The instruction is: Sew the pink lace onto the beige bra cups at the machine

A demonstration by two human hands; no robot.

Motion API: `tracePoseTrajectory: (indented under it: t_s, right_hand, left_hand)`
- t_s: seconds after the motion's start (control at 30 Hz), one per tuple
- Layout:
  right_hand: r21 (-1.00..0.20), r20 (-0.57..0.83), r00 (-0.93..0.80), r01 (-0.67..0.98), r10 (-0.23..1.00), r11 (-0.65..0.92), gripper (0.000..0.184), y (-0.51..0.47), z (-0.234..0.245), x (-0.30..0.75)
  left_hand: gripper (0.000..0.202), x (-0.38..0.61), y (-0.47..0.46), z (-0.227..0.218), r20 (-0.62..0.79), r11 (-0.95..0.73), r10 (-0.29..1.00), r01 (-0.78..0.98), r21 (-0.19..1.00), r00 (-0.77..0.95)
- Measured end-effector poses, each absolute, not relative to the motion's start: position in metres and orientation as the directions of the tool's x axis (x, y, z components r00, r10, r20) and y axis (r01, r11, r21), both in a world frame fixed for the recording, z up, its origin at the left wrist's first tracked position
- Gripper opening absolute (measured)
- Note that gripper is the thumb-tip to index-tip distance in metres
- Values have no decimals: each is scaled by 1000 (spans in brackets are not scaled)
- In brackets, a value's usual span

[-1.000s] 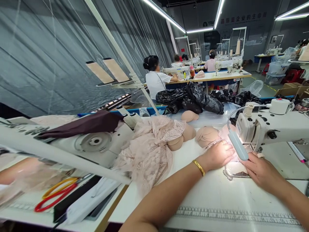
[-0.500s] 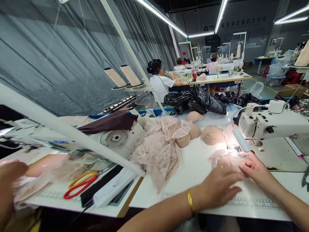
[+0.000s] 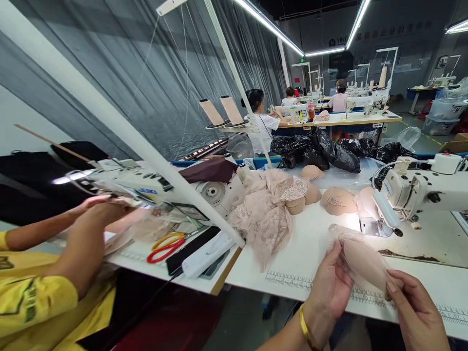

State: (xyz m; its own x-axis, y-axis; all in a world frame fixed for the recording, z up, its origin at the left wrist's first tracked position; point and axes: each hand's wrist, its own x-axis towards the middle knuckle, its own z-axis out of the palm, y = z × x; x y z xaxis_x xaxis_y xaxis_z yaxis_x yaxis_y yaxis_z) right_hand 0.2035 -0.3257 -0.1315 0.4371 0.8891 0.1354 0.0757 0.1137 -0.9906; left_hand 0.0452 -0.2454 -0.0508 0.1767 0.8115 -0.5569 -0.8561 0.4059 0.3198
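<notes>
My left hand [image 3: 329, 287], with a gold bangle on its wrist, grips the left end of a beige padded cup trimmed with lace [image 3: 361, 261]. My right hand [image 3: 413, 307] pinches the cup's right end. Both hands hold it just above the front edge of the white sewing table [image 3: 314, 253], over a printed ruler strip [image 3: 292, 280]. The white sewing machine [image 3: 420, 187] stands behind and to the right, its lamp lighting the needle plate [image 3: 373, 226].
A heap of pink lace [image 3: 265, 212] and several beige cups [image 3: 338, 200] lie on the table. At left a person in a yellow sleeve [image 3: 40, 297] works at another machine [image 3: 175, 190], near red and yellow scissors [image 3: 164, 246]. Black bags [image 3: 318, 151] and other workers sit behind.
Both hands have drawn the lace-trimmed cup away from the needle plate, toward the table's front edge, and lifted it. The view has swung left, showing the neighbouring person.
</notes>
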Motion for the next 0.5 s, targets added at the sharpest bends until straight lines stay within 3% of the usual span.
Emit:
tracePoseTrajectory:
  t_s: [0.13, 0.3, 0.5]
  right_hand:
    - [-991, 109, 365, 116, 925, 71, 45, -331, -132, 207]
    - [-994, 36, 181, 105, 983, 17, 51, -321, -113, 214]
    - [-918, -245, 163, -355, 956, -175, 67, -301, -84, 210]
  left_hand:
    - [18, 47, -251, -52, -455, 426, 854, -844, 327, 254]
    - [33, 49, -254, -46, -240, 369, 928, -770, 521, 283]
    - [41, 52, -256, -48, -309, 496, 867, -728, 474, 390]
